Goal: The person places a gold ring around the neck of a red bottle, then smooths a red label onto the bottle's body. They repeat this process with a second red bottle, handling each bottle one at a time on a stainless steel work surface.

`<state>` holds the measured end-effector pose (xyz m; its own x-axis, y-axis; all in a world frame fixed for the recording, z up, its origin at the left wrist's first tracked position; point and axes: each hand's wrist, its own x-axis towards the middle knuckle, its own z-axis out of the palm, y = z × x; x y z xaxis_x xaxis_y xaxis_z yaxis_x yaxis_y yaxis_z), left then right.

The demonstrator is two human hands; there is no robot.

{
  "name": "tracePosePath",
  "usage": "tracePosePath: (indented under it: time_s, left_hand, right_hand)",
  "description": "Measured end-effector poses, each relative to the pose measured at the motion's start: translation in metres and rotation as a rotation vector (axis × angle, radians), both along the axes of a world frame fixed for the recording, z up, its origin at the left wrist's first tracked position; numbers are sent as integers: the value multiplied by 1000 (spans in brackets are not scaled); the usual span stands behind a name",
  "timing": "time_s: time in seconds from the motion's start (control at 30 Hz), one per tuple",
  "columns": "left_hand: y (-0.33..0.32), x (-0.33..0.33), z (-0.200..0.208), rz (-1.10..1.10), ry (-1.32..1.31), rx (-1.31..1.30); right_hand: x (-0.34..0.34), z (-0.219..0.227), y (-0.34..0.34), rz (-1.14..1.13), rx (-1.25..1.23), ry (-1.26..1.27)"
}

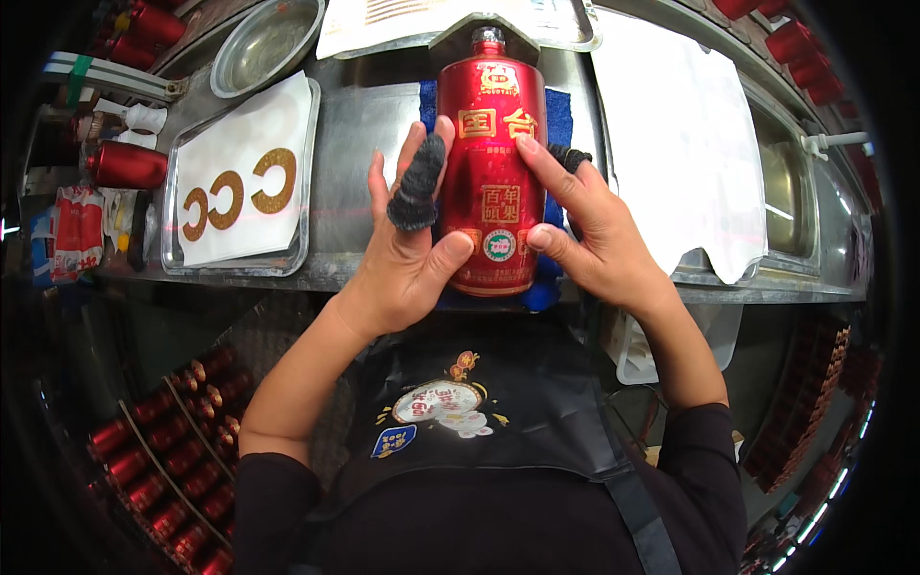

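A large glossy red bottle with gold lettering decals lies on its back at the bench's front edge, its dark-capped neck pointing away from me. My left hand holds its left side, the thumb on the lower front and a black knit cover around some fingers. On the other side, my right hand grips the bottle, with the index fingertip on a gold character and the thumb near the round green-and-white emblem. Black knit covering shows on that hand too. Under the bottle is a blue cloth.
At left, a metal tray holds a white sheet with gold C-shaped decals; behind it sits a metal bowl. White paper covers the bench at right, beside a sink. Racked red bottles stand below left.
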<state>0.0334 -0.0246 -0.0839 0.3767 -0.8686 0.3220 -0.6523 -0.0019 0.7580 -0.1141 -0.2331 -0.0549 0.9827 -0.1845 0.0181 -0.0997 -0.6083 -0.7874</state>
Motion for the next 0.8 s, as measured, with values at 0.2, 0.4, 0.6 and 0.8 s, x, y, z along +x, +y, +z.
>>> tracePosePath:
  time_s: [0.2, 0.4, 0.6, 0.8]
  left_hand:
    - [1, 6, 1, -15, -50, -5]
    - [-1, 3, 9, 8, -72, -25]
    - [-6, 3, 13, 13, -188, 19]
    - [-8, 3, 7, 21, -157, -44]
  right_hand:
    - [-3, 3, 4, 27, -78, -50]
    - [-1, 9, 7, 0, -115, -39]
    - [5, 11, 11, -21, -178, -11]
    - [4, 6, 15, -46, -149, 19]
